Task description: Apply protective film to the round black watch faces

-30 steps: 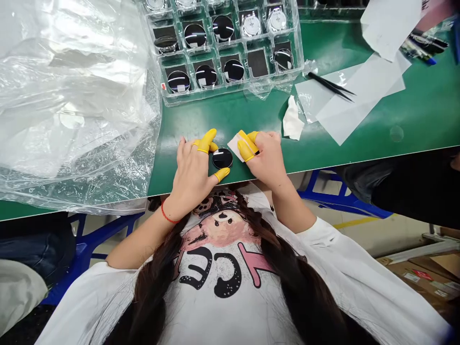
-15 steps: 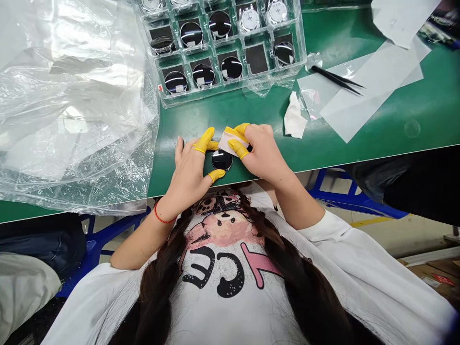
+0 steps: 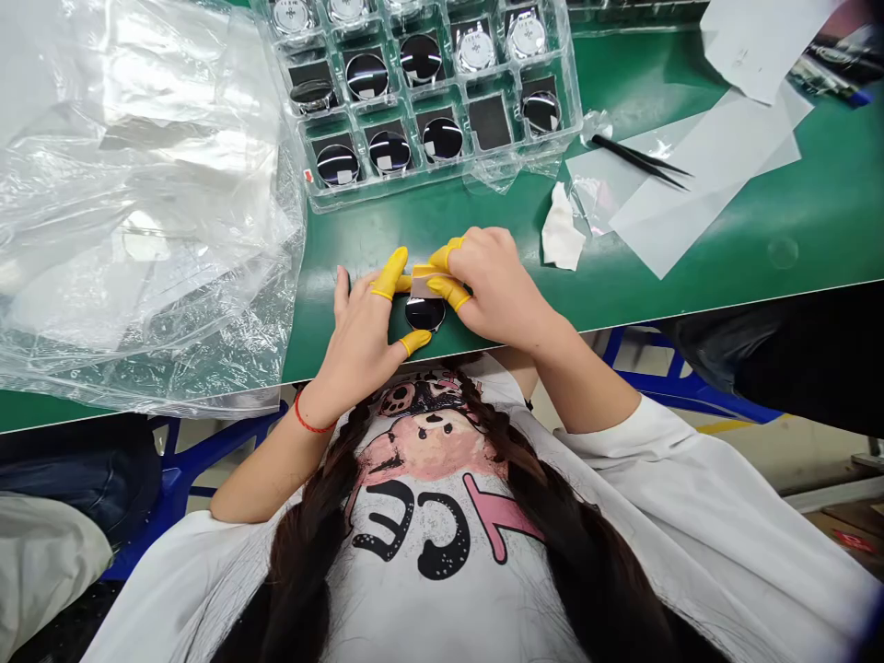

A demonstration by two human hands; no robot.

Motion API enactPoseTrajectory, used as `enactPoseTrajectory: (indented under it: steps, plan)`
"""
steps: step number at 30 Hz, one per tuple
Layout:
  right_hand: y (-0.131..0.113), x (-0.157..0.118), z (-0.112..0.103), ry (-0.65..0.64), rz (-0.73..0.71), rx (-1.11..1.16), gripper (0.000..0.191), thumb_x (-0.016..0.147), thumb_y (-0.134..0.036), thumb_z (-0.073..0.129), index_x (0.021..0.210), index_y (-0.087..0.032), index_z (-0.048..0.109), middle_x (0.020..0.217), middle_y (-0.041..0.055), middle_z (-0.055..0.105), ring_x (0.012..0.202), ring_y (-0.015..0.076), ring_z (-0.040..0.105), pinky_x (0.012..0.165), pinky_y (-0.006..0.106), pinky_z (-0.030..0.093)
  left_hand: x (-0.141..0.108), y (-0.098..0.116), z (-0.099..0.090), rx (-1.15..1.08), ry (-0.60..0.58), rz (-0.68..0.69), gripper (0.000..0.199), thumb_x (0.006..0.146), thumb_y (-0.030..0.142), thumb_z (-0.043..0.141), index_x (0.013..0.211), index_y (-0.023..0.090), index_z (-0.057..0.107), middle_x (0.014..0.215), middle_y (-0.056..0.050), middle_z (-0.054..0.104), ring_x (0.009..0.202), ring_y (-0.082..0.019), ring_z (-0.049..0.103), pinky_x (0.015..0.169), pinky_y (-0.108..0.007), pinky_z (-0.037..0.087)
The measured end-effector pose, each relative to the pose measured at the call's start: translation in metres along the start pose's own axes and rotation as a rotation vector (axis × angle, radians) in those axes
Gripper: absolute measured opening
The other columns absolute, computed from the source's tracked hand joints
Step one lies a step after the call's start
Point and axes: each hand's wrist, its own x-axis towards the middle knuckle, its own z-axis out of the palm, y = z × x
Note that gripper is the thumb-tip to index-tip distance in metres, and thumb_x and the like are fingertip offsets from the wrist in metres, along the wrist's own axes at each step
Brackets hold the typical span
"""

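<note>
Left hand [image 3: 363, 345] and right hand [image 3: 497, 281] close together on the green bench [image 3: 691, 262], fingers sheathed in yellow cots [image 3: 390, 273]. Pale tab [image 3: 424, 284] pinched in the right hand's fingertips, partly hidden by them. Black disc [image 3: 424, 313] lying flat between both hands, near the bench edge, its upper rim against or just under the tab; hard to make out which. Left thumb at the disc's lower rim, contact unclear. Beyond: tray [image 3: 414, 101] of discs, top row cut off by the frame; tweezers [image 3: 639, 161], tissue [image 3: 563, 235], and to the left a crumpled plastic sheet [image 3: 138, 203].
</note>
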Motion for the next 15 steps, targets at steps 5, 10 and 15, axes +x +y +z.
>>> enactPoseTrajectory:
  steps: [5,10,15]
  plan:
    - [-0.003,0.002,0.002,0.037,0.014,-0.029,0.017,0.088,-0.009,0.048,0.088,-0.02,0.061,0.088,0.0074,0.063,0.096,0.0274,0.053,0.095,0.048,0.037,0.0,0.005,-0.002,0.018,0.001,-0.001,0.085,0.087,0.04,0.069,0.156,0.026,0.021,0.135,-0.01,0.06,0.133,-0.031,0.051,0.124,-0.07,0.009]
    - [0.031,-0.014,0.006,0.18,0.107,0.176,0.025,0.101,-0.036,0.046,0.099,-0.019,0.065,0.096,0.0093,0.067,0.086,0.0239,0.056,0.081,0.041,0.044,0.002,0.015,-0.009,0.01,-0.042,-0.021,0.073,0.09,0.026,0.066,0.152,0.023,0.028,0.127,-0.007,0.065,0.125,-0.026,0.055,0.125,-0.065,0.016]
    - [0.055,-0.047,0.017,0.689,0.086,-0.069,0.035,0.099,-0.043,0.053,0.119,-0.018,0.064,0.107,0.0133,0.065,0.101,0.027,0.056,0.09,0.045,0.045,0.024,0.018,-0.04,-0.001,-0.269,-0.011,0.067,0.085,0.031,0.069,0.144,0.015,0.043,0.12,-0.01,0.067,0.109,-0.027,0.06,0.103,-0.047,0.048]
